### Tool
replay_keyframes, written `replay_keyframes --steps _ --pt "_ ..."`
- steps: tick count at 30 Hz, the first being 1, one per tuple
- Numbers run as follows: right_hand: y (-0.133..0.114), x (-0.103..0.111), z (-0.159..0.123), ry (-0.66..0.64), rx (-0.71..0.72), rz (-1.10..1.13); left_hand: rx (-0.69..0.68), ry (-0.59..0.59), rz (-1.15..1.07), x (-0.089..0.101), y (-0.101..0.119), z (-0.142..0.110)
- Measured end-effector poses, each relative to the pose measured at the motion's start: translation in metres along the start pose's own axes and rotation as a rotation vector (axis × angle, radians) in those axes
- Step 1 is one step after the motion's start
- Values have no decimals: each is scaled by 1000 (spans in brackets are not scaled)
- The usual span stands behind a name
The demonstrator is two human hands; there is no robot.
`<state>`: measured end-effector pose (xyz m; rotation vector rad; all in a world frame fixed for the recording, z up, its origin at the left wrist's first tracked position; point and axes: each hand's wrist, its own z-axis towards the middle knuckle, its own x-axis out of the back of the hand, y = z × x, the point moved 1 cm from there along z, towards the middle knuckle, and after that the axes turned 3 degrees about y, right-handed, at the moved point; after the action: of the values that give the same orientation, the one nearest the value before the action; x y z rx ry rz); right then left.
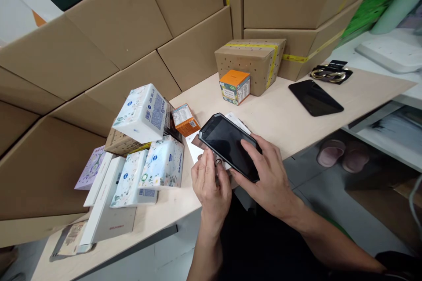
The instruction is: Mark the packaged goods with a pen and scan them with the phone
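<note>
A black smartphone (227, 140) with a thick, angular case is tilted above the table's front edge, its dark screen facing up. My right hand (268, 175) grips its lower right end, thumb at the near side and fingers over the far edge and screen. At the phone's near left edge is my left hand (211, 182), its fingers pressed together and closed. Between its thumb and fingers shows a small dark ring-like thing (218, 162), too small to name. White printed paper (194, 147) lies under the phone, mostly hidden.
Tissue packs (165, 162) and long white boxes (108, 210) crowd the left. Two orange boxes (234, 79) stand behind the phone, near a taped carton (250, 59). A black tablet-like slab (314, 97) and gold-ringed item (329, 73) lie right. Large cartons (198, 48) line the back.
</note>
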<state>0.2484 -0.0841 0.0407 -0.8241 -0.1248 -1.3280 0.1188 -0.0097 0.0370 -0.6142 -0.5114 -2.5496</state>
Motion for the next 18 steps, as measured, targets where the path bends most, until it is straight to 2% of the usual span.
replay_keyframes --steps 18 --pt "1 0 1 38 42 9 10 20 26 -1 -1 0"
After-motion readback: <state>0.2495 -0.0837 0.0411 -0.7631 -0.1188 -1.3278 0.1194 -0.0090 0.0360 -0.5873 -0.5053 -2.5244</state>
